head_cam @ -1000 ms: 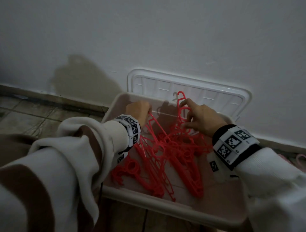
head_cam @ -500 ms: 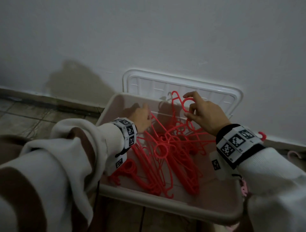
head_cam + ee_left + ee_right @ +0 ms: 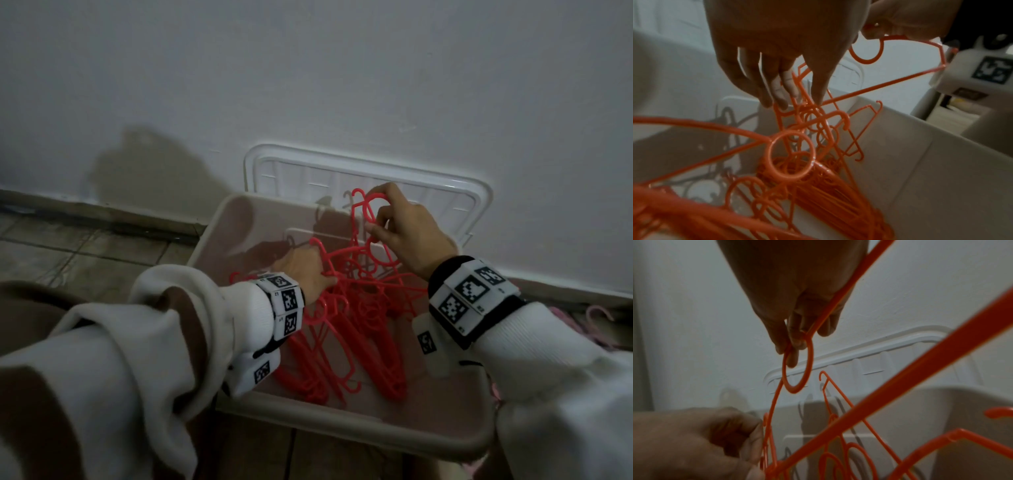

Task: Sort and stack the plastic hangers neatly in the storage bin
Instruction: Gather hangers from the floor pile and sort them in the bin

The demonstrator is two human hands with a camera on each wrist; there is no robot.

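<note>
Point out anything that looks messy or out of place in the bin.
The red hangers lie tangled and crossed in the storage bin, hooks pointing different ways. The right hand lifts one hanger by its ring; the left hand holds others down.

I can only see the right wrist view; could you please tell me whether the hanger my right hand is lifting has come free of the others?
Observer: Not fully. In the head view the right hand holds the lifted hanger by its ring, but its lower end runs into the red pile.
Operator: Thank you. Is that pile stacked at all?
Observer: Partly. The left wrist view shows a nested bundle low in the bin, with loose hangers crossed above it.
Operator: Are there hangers outside the bin?
Observer: Yes, pink hangers lie on the floor to its right.
</note>
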